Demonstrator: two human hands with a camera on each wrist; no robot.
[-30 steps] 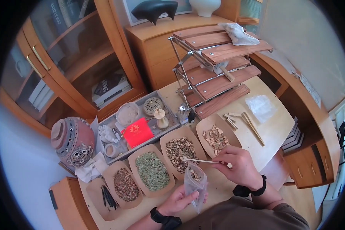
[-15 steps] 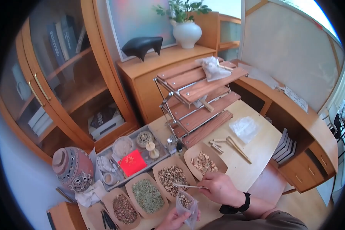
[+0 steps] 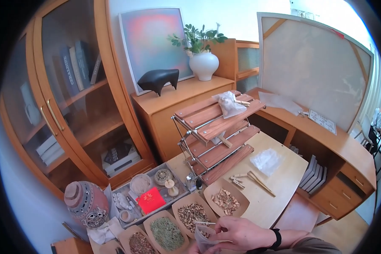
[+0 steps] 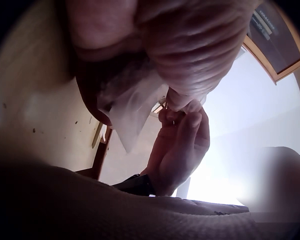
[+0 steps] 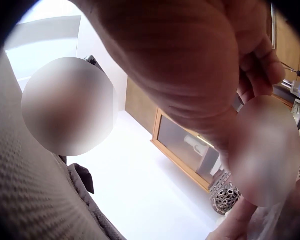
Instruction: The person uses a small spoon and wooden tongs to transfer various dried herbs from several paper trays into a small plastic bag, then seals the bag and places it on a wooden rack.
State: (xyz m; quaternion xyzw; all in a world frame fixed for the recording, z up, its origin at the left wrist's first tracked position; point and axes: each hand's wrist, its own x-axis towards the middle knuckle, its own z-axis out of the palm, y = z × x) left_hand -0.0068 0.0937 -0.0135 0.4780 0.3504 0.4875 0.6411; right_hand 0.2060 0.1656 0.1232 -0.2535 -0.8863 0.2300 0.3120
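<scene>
At the bottom edge of the head view, my left hand [image 3: 194, 249] is mostly cut off and grips a small translucent bag [image 3: 202, 242]. The bag hangs below its fingers in the left wrist view. My right hand [image 3: 243, 235] is at the bag's mouth, covering part of it. Its fingers pinch a thin pale stick-like tool [image 3: 205, 222], which points left over the bag; its far end is too small to make out. Just behind the bag is a paper tray of brown chopped herbs [image 3: 192, 213]. A tray of pale wood-like chips [image 3: 225, 201] lies behind my right hand.
Left of these stand trays of green herb [image 3: 167, 233] and reddish herb [image 3: 140, 243]. Behind them is a grey tray [image 3: 180, 197] with a red packet [image 3: 151, 200]. A folding wooden rack [image 3: 218, 135], clothespins [image 3: 238, 182], wooden tongs [image 3: 262, 185] and clear plastic [image 3: 266, 161] are farther back.
The head view has tilted upward, so the trays and hands sit lower in it. My right hand has come from beside the bag to over its mouth with the tool.
</scene>
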